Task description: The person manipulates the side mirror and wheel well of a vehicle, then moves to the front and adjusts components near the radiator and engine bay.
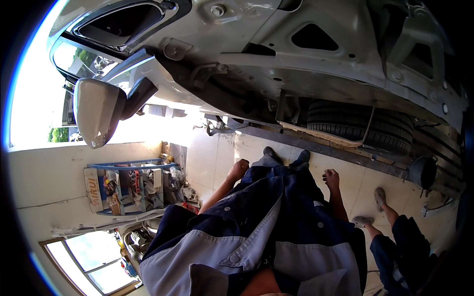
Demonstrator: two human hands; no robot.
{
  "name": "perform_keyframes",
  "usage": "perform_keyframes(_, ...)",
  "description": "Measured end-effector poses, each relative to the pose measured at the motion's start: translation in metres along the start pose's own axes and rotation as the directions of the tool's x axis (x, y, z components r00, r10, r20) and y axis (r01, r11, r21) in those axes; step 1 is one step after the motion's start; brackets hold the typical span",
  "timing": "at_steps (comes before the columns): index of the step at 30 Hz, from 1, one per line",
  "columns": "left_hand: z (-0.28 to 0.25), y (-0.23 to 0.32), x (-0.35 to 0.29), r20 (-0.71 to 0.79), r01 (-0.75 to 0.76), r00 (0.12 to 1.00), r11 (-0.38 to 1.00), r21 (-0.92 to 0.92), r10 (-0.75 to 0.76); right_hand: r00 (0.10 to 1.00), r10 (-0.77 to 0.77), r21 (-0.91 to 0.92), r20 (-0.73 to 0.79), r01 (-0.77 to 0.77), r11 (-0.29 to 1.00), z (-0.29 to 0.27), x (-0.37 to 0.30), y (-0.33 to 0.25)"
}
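Both my arms hang at my sides. My left hand (pixel 239 169) is loosely closed beside my dark trousers, and nothing shows in it. On the other side my right hand (pixel 331 178) has its fingers half curled and a little apart, with nothing seen between them. Neither hand touches the car. Ahead of me stands a pale car body (pixel 306 64) with its front inner panels bare. A wheel with a black tyre (pixel 360 127) sits under it. The white side mirror (pixel 97 111) sticks out at the left.
A blue rack (pixel 131 187) full of parts stands along the left wall near a window (pixel 94 251). A dark metal rail (pixel 316 155) runs across the tiled floor (pixel 212 153) below the car. At my right stands another person (pixel 402 251) in dark shorts and clogs.
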State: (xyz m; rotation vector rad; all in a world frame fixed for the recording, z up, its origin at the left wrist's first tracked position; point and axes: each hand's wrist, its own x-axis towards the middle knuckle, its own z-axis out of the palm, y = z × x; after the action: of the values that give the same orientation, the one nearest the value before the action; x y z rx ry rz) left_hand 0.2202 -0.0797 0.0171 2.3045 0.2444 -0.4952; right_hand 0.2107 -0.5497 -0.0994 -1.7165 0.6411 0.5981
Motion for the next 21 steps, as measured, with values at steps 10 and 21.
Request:
perform_keyframes(10,0.004,0.0,-0.002,0.041,0.039,0.998,0.999,0.004,-0.039,0.996,0.069,-0.017,0.056,-0.068,0.998,0.0,-0.006,0.002)
perform_keyframes(21,0.01,-0.02,0.002,0.056,0.039,0.998,0.999,0.002,-0.039,0.993,0.091,-0.012,0.076,-0.091,0.996,-0.001,-0.009,-0.001)
